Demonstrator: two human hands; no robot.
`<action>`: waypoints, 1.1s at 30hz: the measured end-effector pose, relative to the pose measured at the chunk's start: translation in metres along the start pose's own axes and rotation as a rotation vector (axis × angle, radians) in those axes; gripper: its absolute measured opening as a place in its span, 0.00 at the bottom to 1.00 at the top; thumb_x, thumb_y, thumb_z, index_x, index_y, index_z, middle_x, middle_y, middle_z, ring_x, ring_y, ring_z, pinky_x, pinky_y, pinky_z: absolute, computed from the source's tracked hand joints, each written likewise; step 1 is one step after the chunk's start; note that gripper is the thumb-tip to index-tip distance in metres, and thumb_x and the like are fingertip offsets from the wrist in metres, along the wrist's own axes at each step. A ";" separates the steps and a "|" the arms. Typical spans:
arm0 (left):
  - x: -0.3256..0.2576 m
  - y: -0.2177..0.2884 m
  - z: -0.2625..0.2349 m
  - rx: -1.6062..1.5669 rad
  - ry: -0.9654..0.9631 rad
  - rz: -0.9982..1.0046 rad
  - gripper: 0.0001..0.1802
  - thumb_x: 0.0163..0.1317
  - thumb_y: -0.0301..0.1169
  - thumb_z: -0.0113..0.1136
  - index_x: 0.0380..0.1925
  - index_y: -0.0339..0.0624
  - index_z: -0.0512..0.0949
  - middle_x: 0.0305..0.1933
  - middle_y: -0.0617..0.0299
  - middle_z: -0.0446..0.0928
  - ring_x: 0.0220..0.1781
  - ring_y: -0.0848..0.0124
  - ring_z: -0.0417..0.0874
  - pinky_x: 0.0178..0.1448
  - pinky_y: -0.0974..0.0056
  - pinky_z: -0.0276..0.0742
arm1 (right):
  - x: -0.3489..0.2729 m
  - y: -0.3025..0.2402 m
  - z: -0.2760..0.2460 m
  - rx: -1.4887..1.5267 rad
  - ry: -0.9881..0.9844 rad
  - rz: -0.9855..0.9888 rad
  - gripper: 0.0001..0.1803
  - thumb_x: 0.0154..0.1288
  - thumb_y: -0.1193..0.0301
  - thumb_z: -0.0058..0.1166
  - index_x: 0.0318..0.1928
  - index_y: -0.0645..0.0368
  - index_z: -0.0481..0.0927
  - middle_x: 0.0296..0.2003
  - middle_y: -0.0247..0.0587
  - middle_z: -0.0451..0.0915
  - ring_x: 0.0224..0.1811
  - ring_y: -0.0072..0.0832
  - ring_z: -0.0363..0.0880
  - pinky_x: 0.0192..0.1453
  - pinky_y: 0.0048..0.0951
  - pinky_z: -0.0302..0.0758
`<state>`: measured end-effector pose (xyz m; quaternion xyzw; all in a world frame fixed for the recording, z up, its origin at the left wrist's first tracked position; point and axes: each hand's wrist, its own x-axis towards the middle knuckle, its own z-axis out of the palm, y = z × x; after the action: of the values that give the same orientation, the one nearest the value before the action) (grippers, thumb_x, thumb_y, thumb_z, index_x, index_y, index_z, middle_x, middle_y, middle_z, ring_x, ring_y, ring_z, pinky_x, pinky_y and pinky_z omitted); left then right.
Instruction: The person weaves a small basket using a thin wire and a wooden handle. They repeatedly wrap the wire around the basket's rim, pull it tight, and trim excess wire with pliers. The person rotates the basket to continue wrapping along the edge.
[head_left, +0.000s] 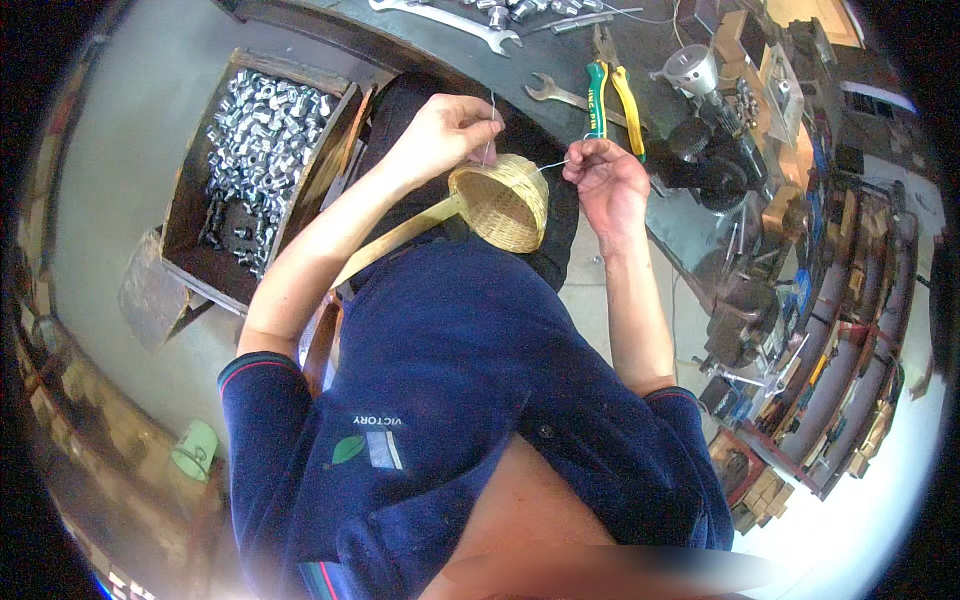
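A woven bamboo strainer (508, 202) with a long flat handle (400, 241) rests across my lap, its bowl tilted so the hollow shows. My left hand (440, 140) is closed in a pinch beside the top of the bowl, and a thin wire (493, 106) passes up past its fingertips. To the right of the bowl my right hand (612, 185) pinches a thin metal wire (553, 165) that runs toward the strainer's side. Whether both wire pieces are one length is hidden. Pliers with green and yellow handles (598, 100) lie just beyond my right hand.
On the left stands a wooden box (188, 240) heaped with metal fittings (262, 135). The dark workbench (450, 55) ahead carries open-ended wrenches (470, 28) and more fittings. A machine with a metal chuck (690, 70) stands at right, near a curved rack of tools (835, 350).
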<state>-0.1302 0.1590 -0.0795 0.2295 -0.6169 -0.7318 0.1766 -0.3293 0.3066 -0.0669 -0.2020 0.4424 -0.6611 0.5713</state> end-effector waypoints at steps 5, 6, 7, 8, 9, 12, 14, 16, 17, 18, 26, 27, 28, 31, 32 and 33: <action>0.004 0.020 -0.004 0.031 -0.095 -0.164 0.10 0.64 0.28 0.51 0.35 0.29 0.76 0.21 0.57 0.78 0.22 0.73 0.81 0.27 0.71 0.78 | -0.016 0.005 0.025 -0.500 -0.171 -0.162 0.39 0.48 0.41 0.56 0.46 0.67 0.80 0.53 0.57 0.73 0.56 0.43 0.72 0.60 0.38 0.66; 0.006 0.019 -0.005 0.026 -0.105 -0.180 0.10 0.63 0.28 0.52 0.36 0.30 0.76 0.22 0.57 0.78 0.22 0.73 0.81 0.26 0.71 0.78 | -0.021 0.009 0.026 -0.762 -0.286 -0.253 0.42 0.48 0.35 0.53 0.43 0.63 0.83 0.57 0.56 0.70 0.61 0.43 0.68 0.65 0.40 0.60; 0.008 0.015 -0.006 0.021 -0.114 -0.196 0.10 0.63 0.29 0.53 0.37 0.30 0.76 0.23 0.57 0.78 0.22 0.72 0.81 0.26 0.71 0.78 | -0.028 0.013 0.031 -0.850 -0.349 -0.263 0.42 0.47 0.30 0.49 0.43 0.56 0.84 0.60 0.54 0.67 0.65 0.47 0.62 0.68 0.43 0.56; 0.010 0.014 -0.007 0.015 -0.123 -0.212 0.10 0.63 0.29 0.53 0.38 0.31 0.76 0.24 0.57 0.79 0.23 0.72 0.81 0.26 0.70 0.78 | -0.033 0.019 0.034 -1.110 -0.360 -0.357 0.35 0.48 0.36 0.53 0.43 0.52 0.85 0.62 0.52 0.65 0.66 0.48 0.60 0.68 0.43 0.56; 0.011 0.012 -0.006 0.024 -0.117 -0.210 0.10 0.63 0.29 0.53 0.38 0.31 0.76 0.24 0.57 0.79 0.23 0.72 0.81 0.26 0.70 0.78 | -0.038 0.024 0.037 -1.372 -0.363 -0.446 0.29 0.48 0.41 0.56 0.43 0.48 0.85 0.64 0.51 0.63 0.67 0.49 0.57 0.68 0.44 0.56; 0.015 0.008 -0.004 0.140 -0.096 -0.158 0.10 0.63 0.28 0.53 0.39 0.30 0.76 0.24 0.57 0.79 0.23 0.73 0.80 0.27 0.70 0.77 | -0.040 0.038 0.040 -1.524 -0.262 -0.400 0.26 0.37 0.64 0.57 0.44 0.50 0.83 0.64 0.47 0.62 0.68 0.50 0.56 0.68 0.45 0.57; 0.018 0.000 -0.005 0.348 -0.091 -0.042 0.12 0.60 0.28 0.55 0.39 0.30 0.76 0.24 0.56 0.79 0.24 0.72 0.80 0.28 0.68 0.77 | -0.036 0.045 0.031 -1.544 -0.229 -0.413 0.29 0.34 0.69 0.56 0.46 0.53 0.81 0.63 0.47 0.63 0.66 0.49 0.58 0.67 0.43 0.60; 0.018 0.003 -0.006 0.546 -0.057 0.074 0.13 0.57 0.28 0.56 0.39 0.30 0.76 0.24 0.52 0.79 0.25 0.65 0.81 0.31 0.62 0.77 | -0.034 0.047 0.030 -1.529 -0.215 -0.427 0.29 0.34 0.70 0.56 0.46 0.54 0.81 0.63 0.46 0.64 0.66 0.49 0.59 0.66 0.42 0.61; 0.016 0.005 -0.006 0.639 -0.024 0.134 0.13 0.54 0.28 0.56 0.39 0.31 0.76 0.24 0.49 0.78 0.27 0.58 0.81 0.33 0.58 0.77 | -0.034 0.048 0.030 -1.522 -0.208 -0.434 0.29 0.33 0.70 0.55 0.46 0.54 0.81 0.62 0.46 0.65 0.65 0.49 0.60 0.66 0.42 0.62; 0.014 0.010 -0.005 0.730 0.007 0.195 0.14 0.51 0.28 0.56 0.38 0.33 0.77 0.25 0.46 0.78 0.28 0.52 0.82 0.36 0.54 0.78 | -0.034 0.048 0.031 -1.520 -0.208 -0.438 0.29 0.33 0.71 0.55 0.45 0.54 0.81 0.62 0.46 0.65 0.65 0.49 0.60 0.66 0.42 0.62; -0.012 0.027 -0.005 1.209 -0.059 0.421 0.10 0.47 0.28 0.56 0.32 0.44 0.78 0.27 0.56 0.78 0.32 0.57 0.82 0.34 0.56 0.78 | -0.040 0.049 0.029 -1.551 -0.209 -0.499 0.28 0.32 0.71 0.57 0.44 0.52 0.82 0.62 0.45 0.66 0.64 0.50 0.62 0.65 0.43 0.64; -0.016 0.028 -0.005 1.245 -0.100 0.415 0.10 0.47 0.28 0.56 0.32 0.44 0.78 0.28 0.56 0.78 0.32 0.57 0.82 0.34 0.56 0.78 | -0.041 0.050 0.028 -1.550 -0.209 -0.504 0.28 0.32 0.71 0.57 0.44 0.52 0.82 0.62 0.45 0.66 0.64 0.49 0.62 0.65 0.43 0.64; -0.019 0.030 -0.007 1.280 -0.141 0.409 0.10 0.47 0.28 0.56 0.32 0.43 0.79 0.28 0.56 0.78 0.33 0.57 0.82 0.35 0.57 0.78 | -0.042 0.051 0.027 -1.549 -0.209 -0.510 0.28 0.31 0.71 0.57 0.43 0.52 0.82 0.62 0.45 0.67 0.64 0.49 0.62 0.65 0.43 0.64; -0.022 0.033 -0.009 1.305 -0.241 0.375 0.13 0.49 0.27 0.56 0.36 0.42 0.80 0.29 0.55 0.77 0.34 0.56 0.81 0.36 0.57 0.77 | -0.043 0.051 0.030 -1.536 -0.187 -0.511 0.27 0.30 0.72 0.58 0.42 0.52 0.83 0.61 0.44 0.67 0.64 0.49 0.63 0.65 0.43 0.64; -0.021 0.035 -0.009 1.273 -0.251 0.372 0.14 0.49 0.25 0.55 0.38 0.40 0.80 0.30 0.54 0.77 0.35 0.55 0.80 0.37 0.56 0.77 | -0.044 0.052 0.030 -1.530 -0.175 -0.510 0.27 0.30 0.72 0.58 0.41 0.52 0.83 0.61 0.44 0.67 0.64 0.49 0.63 0.65 0.43 0.64; -0.020 0.036 -0.008 1.242 -0.258 0.372 0.15 0.50 0.24 0.55 0.39 0.39 0.79 0.30 0.53 0.77 0.35 0.54 0.80 0.37 0.55 0.77 | -0.044 0.053 0.029 -1.533 -0.180 -0.517 0.26 0.31 0.70 0.60 0.41 0.52 0.83 0.61 0.44 0.67 0.64 0.50 0.63 0.64 0.45 0.64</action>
<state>-0.1102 0.1567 -0.0429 0.0888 -0.9699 -0.2188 0.0598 -0.2651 0.3395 -0.0844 -0.6850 0.6639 -0.2669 0.1370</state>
